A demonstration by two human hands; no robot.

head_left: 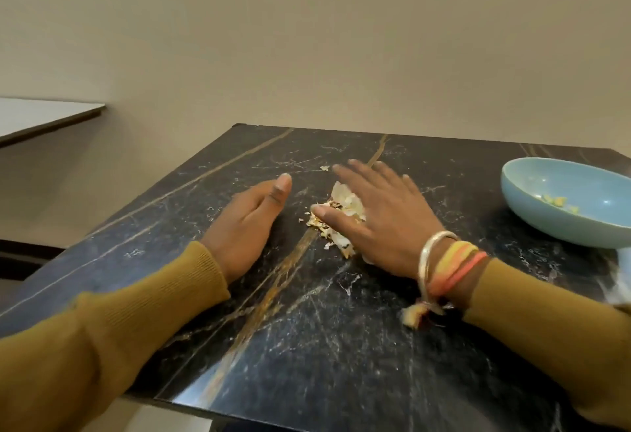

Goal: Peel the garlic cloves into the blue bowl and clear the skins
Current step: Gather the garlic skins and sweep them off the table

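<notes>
Papery pale skins (pixel 343 216) heaped between hands.

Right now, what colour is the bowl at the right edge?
Light blue; the bowl shows best in the head view.

Soft, even indoor light — motion blur, wide-angle bending at the edges.

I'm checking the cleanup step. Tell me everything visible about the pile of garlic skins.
The pile of garlic skins is a small heap of thin, papery flakes, white to yellow-brown, on the dark marbled table near its middle. The right hand, fingers straight, presses flat on its right side, thumb across its front. A few stray flakes lie apart nearby.
</notes>
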